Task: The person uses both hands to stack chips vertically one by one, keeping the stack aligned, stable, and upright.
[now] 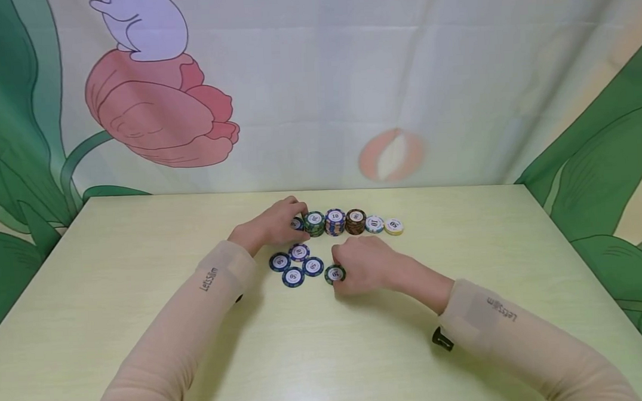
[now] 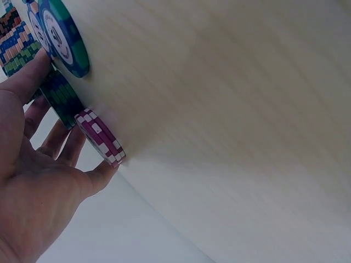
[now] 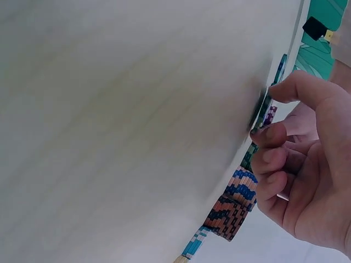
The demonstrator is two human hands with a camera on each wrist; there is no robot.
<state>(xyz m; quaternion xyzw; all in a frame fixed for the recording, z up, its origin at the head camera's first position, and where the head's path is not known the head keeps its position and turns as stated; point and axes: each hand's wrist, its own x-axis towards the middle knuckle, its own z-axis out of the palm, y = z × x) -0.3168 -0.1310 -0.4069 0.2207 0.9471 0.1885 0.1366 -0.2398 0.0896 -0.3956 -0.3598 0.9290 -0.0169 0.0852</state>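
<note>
My right hand (image 1: 364,264) pinches a dark green poker chip (image 1: 334,275) between thumb and forefinger, just right of several loose poker chips (image 1: 294,277). In the right wrist view the right hand's (image 3: 312,159) other fingers are curled. At the left end of a row of chip stacks, my left hand (image 1: 276,223) has thumb and fingers around a low navy-and-green stack (image 2: 61,97); the head view shows only part of its top. A purple-and-white stack (image 2: 101,137) touches a left finger in the left wrist view and is hidden in the head view.
Rightward along the row stand a green stack (image 1: 315,223), a blue-and-orange stack (image 1: 335,222), a brown stack (image 1: 356,221), a low light-blue stack (image 1: 374,224) and a low yellow stack (image 1: 394,226). A printed curtain (image 1: 306,105) hangs behind the table (image 1: 306,356).
</note>
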